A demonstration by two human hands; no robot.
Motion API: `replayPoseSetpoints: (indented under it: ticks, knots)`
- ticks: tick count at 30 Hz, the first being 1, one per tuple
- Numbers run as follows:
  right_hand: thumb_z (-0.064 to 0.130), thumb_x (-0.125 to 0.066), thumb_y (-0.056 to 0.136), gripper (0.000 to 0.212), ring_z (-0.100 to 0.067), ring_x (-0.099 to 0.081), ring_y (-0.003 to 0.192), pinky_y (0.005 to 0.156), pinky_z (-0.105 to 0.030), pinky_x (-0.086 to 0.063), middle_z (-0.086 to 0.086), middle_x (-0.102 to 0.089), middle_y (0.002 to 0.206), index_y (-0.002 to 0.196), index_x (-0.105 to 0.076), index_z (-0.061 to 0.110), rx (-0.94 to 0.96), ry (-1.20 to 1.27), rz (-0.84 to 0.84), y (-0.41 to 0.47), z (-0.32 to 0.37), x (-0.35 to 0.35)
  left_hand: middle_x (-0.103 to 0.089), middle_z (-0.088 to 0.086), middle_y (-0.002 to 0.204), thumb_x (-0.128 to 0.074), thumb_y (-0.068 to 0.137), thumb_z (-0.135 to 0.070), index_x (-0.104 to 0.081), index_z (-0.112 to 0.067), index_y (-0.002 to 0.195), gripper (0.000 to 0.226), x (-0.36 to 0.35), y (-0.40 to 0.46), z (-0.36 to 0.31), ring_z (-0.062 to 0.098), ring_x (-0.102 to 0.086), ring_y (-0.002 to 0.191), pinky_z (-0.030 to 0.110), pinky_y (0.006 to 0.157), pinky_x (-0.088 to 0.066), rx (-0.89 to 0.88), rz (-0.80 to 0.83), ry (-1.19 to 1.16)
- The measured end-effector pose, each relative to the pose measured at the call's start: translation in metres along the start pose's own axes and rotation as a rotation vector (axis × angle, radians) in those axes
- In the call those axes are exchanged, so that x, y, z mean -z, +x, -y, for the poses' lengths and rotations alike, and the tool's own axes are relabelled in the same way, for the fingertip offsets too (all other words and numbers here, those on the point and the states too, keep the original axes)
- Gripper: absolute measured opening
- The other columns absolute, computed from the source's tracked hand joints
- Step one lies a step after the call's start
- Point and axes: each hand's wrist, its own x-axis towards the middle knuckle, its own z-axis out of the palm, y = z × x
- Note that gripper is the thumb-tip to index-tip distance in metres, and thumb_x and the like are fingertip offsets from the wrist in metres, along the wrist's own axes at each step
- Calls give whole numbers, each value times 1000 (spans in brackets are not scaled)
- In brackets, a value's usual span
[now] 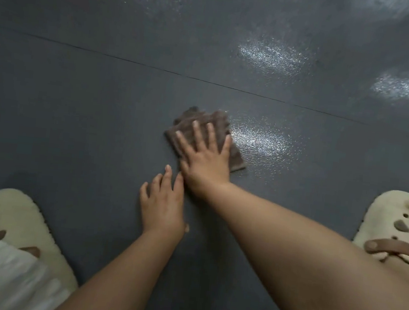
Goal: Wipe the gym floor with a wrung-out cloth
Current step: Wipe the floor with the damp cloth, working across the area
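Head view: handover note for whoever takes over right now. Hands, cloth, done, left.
Right hand: flat, fingers spread, pressing the folded brown cloth onto the floor.
Left hand: open, resting flat on the bare floor just short of the cloth, holding nothing.
Cloth: on the dark grey floor, on the near side of the floor seam, between the two cream clogs.
Done: cannot tell from this frame; shiny patches to the right of the cloth and beyond the seam may be wet floor or light glare.
Left: probably keep wiping with the right hand.

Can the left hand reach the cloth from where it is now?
Probably yes. The left hand lies flat on the floor just short of the cloth, and only the right hand presses on it.
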Motion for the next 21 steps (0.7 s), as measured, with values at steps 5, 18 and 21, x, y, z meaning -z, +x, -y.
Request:
replayPoseSetpoints:
  ticks: [5, 18, 21]
  knots:
    - [45, -32, 98, 53, -18, 6, 147, 116, -43, 5, 4, 2, 160, 148, -14, 43, 97, -25, -38, -2, -38, 5, 5, 4, 159, -78, 68, -45, -2, -24, 150, 114, 3, 0, 0, 23, -8, 144, 43, 115, -7, 8, 10, -1]
    - [42, -29, 99, 54, -30, 6, 146, 113, -55, 5, -4, 4, 160, 150, -9, 39, -627, 133, -160, -41, -103, 2, 2, 3, 159, -82, 64, -45, -6, -26, 149, 116, 6, 0, -1, 24, -12, 144, 47, 115, -5, 26, 22, 3]
    - [46, -30, 92, 53, -36, -15, 143, 110, -62, -8, -10, -22, 156, 145, -31, 38, -380, 51, -171, -69, -41, -27, 0, 3, 159, -82, 63, -45, -8, -26, 149, 115, 6, 1, 0, 23, -14, 144, 47, 115, -6, 28, 12, 8]
